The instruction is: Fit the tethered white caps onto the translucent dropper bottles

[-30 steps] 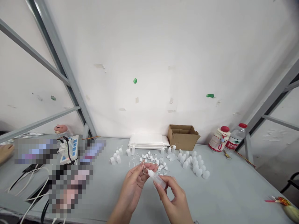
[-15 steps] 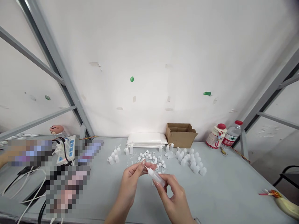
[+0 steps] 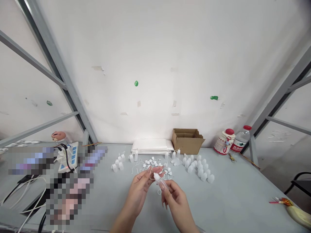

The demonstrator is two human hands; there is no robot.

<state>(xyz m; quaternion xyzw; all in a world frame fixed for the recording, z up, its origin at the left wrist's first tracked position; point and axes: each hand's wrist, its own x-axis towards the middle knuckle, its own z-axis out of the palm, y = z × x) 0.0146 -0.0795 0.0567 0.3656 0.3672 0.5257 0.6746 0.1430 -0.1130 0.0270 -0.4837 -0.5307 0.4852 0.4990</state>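
A small translucent squeeze bottle is tilted up to the left above the table, a white cap at its upper end. My right hand grips the bottle body between thumb and fingers. Close by the cap is my left hand, its thumb and forefinger drawn together and its other fingers behind the cap. What its fingertips hold, if anything, is too small to make out. A thin white ring shows below the bottle. Behind my hands lies a pile of loose white caps with straps.
Several capped bottles stand at the left and uncapped-looking translucent ones at the right. A cardboard box and stacked white sheets are by the wall. Power strip and cables lie left; drink bottles stand right.
A wider white cap now shows at the bottle's upper end, where a narrow tip showed before. My right fingers have shifted on the bottle. Another person's arm at far left has gone from view.
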